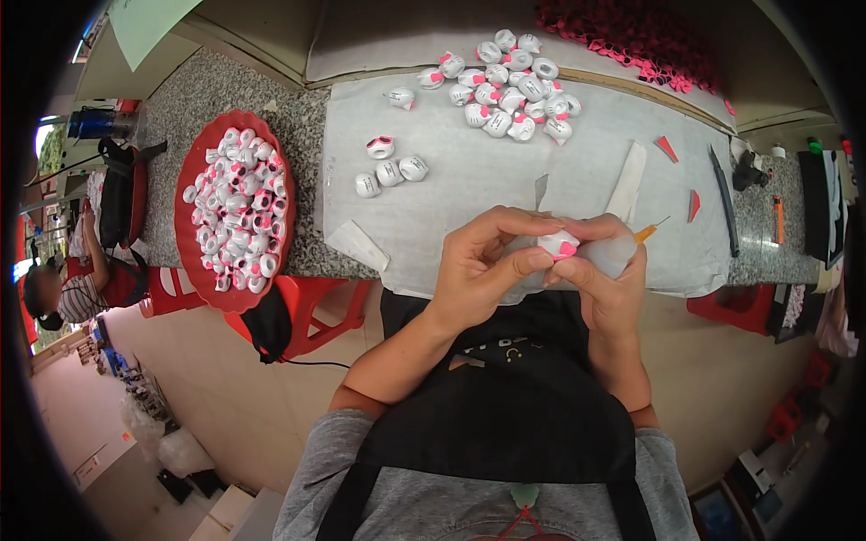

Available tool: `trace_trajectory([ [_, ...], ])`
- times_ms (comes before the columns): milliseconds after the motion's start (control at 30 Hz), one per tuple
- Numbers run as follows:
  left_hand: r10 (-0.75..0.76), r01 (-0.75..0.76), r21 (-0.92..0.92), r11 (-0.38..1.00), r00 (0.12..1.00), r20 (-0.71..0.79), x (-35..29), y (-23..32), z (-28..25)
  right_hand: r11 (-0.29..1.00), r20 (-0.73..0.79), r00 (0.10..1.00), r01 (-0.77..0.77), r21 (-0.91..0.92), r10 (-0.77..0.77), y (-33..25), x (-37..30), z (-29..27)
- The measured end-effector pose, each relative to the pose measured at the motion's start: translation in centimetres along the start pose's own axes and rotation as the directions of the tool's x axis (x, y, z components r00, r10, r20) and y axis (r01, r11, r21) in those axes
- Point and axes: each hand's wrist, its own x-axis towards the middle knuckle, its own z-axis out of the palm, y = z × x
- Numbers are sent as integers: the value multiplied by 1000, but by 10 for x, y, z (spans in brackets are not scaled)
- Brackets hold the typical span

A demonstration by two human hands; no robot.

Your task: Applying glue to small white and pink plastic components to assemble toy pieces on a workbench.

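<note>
In front of my chest, my left hand pinches a small white toy head with a pink bow between thumb and fingers. The thumb and fingertips of my right hand meet the same head from the other side. My right hand is also wrapped round a translucent squeeze bottle with an orange nozzle and a thin needle tip, pointing up and right. Beyond my hands, several similar heads stand in a short row, with pink-framed glasses on a piece just behind them.
A paper-covered worktop holds a pile of white heads, paper strips, red scraps and a long thin black tool. At left stands a red tray full of heads. Pink pieces lie at the back. Another person sits far left.
</note>
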Motion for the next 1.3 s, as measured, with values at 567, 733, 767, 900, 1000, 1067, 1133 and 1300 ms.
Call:
trace_trajectory([
  [567,-33,32,-26,999,999,-34,-1,2,2,997,-41,999,-26,-77,23,3,3,1],
  [733,-28,26,-38,999,999,-45,-1,2,3,1000,-31,999,8,-4,-8,7,3,2],
  [767,-22,20,-32,999,998,-62,-1,3,4,1000,-30,1000,6,1,-6,7,3,2],
  [900,-56,54,-17,998,991,-120,-1,5,7,1000,-8,1000,0,3,0,7,5,1],
  [1000,-26,22,-39,999,995,-101,-1,3,6,1000,-5,1000,-3,11,3,6,5,2],
  [1067,-24,21,-35,999,995,-98,-1,1,5,1000,-15,1000,-13,28,13,6,5,2],
  [1133,-24,21,-32,999,995,-94,-1,1,5,999,-13,1000,-8,33,8,7,5,2],
  [1300,-26,28,9,1000,986,-164,0,1,9,999,-25,1000,0,42,1,8,6,2],
])
